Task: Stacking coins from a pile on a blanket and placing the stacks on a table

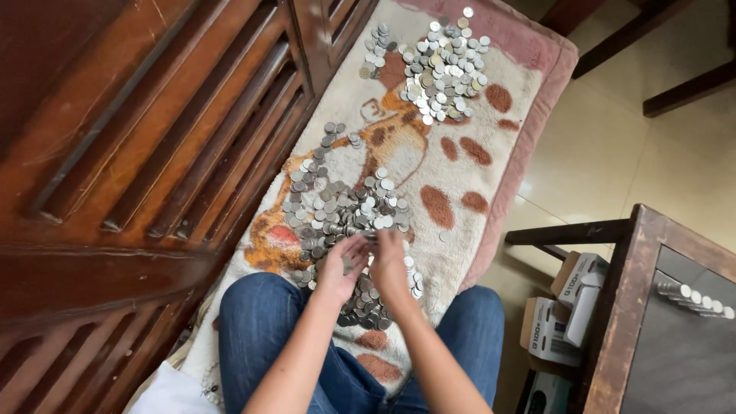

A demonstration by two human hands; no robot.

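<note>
A cream floor mat [452,165] with orange and brown animal patches lies on the floor in front of my knees. A large heap of silver coins [337,211] covers its near half. Another heap of silver and yellowish coins [441,69] lies at its far end, with a small cluster of coins [376,54] just left of it. My left hand [341,264] and my right hand [389,261] hover side by side over the near heap's front edge, fingers curled down onto the coins. Whether either hand holds coins is hidden.
A dark wooden slatted door [153,153] runs along the left. A dark wooden table [636,307] stands at the right with a row of coins [694,297] on top and small cardboard boxes [563,307] under it. Chair legs [675,84] cross the tiled floor at the top right.
</note>
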